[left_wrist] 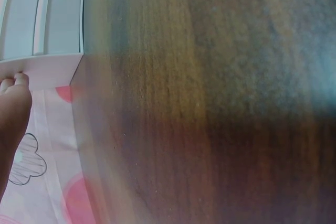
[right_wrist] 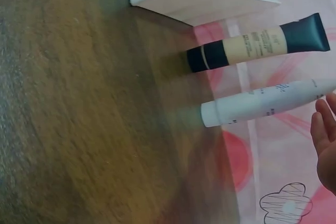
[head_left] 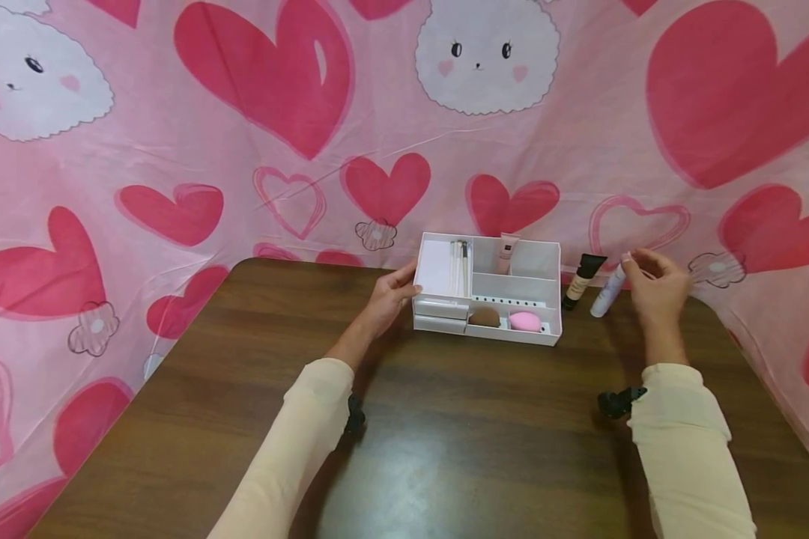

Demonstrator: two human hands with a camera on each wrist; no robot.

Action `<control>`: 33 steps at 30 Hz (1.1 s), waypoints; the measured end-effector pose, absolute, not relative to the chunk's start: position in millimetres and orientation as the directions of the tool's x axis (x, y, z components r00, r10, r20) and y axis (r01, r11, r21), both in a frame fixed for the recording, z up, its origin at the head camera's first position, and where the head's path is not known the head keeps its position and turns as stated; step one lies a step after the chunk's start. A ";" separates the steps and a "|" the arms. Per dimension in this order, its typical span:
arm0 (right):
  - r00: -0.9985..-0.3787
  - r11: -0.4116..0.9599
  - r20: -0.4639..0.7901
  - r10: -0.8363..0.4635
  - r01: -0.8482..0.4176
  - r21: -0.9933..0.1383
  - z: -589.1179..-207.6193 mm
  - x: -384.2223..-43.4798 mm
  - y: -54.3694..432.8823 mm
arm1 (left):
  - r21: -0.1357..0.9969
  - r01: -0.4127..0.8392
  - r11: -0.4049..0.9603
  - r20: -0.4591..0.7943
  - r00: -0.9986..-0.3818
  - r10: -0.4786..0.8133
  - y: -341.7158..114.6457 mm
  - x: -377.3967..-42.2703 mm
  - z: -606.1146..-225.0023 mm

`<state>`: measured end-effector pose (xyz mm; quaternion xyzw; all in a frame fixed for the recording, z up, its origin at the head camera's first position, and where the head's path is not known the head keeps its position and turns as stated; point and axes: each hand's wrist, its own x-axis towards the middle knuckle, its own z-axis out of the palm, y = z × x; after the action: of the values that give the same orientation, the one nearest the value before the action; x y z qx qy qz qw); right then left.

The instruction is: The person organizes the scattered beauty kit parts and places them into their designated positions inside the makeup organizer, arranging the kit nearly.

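A white makeup organizer (head_left: pixel 490 287) stands near the table's back edge. My left hand (head_left: pixel 389 301) touches its left side wall; in the left wrist view the fingertips (left_wrist: pixel 21 78) rest against that wall. To the organizer's right, my right hand (head_left: pixel 661 288) pinches the top end of a slim white tube (head_left: pixel 608 292), which stands tilted, cap down. The right wrist view shows the fingers at the end of this tube (right_wrist: pixel 262 103). Close beside it stands a beige tube with black ends (head_left: pixel 582 282), cap down, with no hand on it.
Makeup brushes (head_left: pixel 460 266), a pink tube (head_left: pixel 507 253), a brown sponge (head_left: pixel 485 317) and a pink sponge (head_left: pixel 525 322) sit in the organizer, above and beside two small drawers (head_left: pixel 440 316). Pink heart-printed cloth (head_left: pixel 290 217) hangs behind the brown wooden table (head_left: pixel 445 419).
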<state>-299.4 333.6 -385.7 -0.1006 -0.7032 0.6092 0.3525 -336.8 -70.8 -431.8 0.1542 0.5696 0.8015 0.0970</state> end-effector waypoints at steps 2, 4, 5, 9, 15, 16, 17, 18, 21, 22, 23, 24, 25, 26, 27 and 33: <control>-0.728 0.231 0.369 0.578 -0.287 -0.930 -388.2 -301.5 333.7 | 0.944 0.023 -0.328 0.140 -0.932 0.335 -70.5 -337.5 -432.3; -0.729 0.220 0.367 0.578 -0.294 -0.930 -390.0 -303.0 333.6 | 0.943 0.025 -0.331 0.142 -0.931 0.335 -70.3 -337.6 -432.5; -0.726 0.226 0.373 0.577 -0.296 -0.928 -390.7 -303.6 333.5 | 0.943 0.026 -0.331 0.144 -0.931 0.336 -70.3 -337.8 -432.6; -0.708 0.237 0.390 0.589 -0.310 -0.921 -393.1 -304.2 332.6 | 0.943 0.028 -0.330 0.145 -0.930 0.336 -70.6 -337.6 -433.0; -0.662 0.296 0.438 0.609 -0.323 -0.899 -396.1 -303.7 332.7 | 0.944 0.027 -0.328 0.144 -0.931 0.336 -70.2 -337.3 -433.2; -0.659 0.298 0.443 0.608 -0.328 -0.897 -396.2 -303.5 332.8 | 0.944 0.028 -0.329 0.144 -0.931 0.336 -70.1 -337.4 -433.1; -0.656 0.303 0.449 0.606 -0.331 -0.894 -396.2 -303.4 333.0 | 0.944 0.029 -0.328 0.145 -0.930 0.336 -69.9 -337.4 -432.9; -0.656 0.302 0.452 0.604 -0.336 -0.892 -396.1 -303.2 333.2 | 0.944 0.029 -0.328 0.145 -0.931 0.336 -69.9 -337.2 -432.6; -0.663 0.282 0.449 0.599 -0.350 -0.893 -395.2 -302.1 333.9 | 0.943 0.029 -0.331 0.145 -0.932 0.333 -69.8 -336.8 -432.2; -0.665 0.278 0.448 0.597 -0.353 -0.893 -394.8 -301.7 334.2 | 0.944 0.030 -0.327 0.145 -0.931 0.335 -69.9 -336.8 -432.1; -0.669 0.275 0.447 0.594 -0.354 -0.894 -394.4 -301.4 334.5 | 0.945 0.030 -0.327 0.146 -0.931 0.335 -69.9 -336.9 -432.0; -0.673 0.270 0.446 0.590 -0.357 -0.894 -393.9 -301.0 334.8 | 0.944 0.031 -0.328 0.147 -0.931 0.335 -70.0 -336.9 -432.0; -0.677 0.267 0.444 0.586 -0.357 -0.895 -393.5 -300.6 335.1 | 0.944 0.032 -0.329 0.148 -0.931 0.334 -70.1 -337.0 -432.1; -0.682 0.263 0.443 0.582 -0.358 -0.896 -392.9 -300.2 335.3 | 0.944 0.034 -0.328 0.150 -0.930 0.335 -70.2 -337.2 -432.3; -0.684 0.263 0.444 0.578 -0.359 -0.896 -392.5 -299.7 335.5 | 0.945 0.037 -0.326 0.153 -0.929 0.336 -70.3 -337.5 -432.3; -0.696 0.266 0.451 0.558 -0.365 -0.892 -390.1 -296.5 336.6 | 0.947 0.038 -0.318 0.150 -0.929 0.337 -70.5 -338.7 -433.0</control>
<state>-296.5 336.6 -390.1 -0.0692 -0.6969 0.6020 0.3836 -338.7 -70.5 -433.0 0.1626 0.5765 0.7952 0.0942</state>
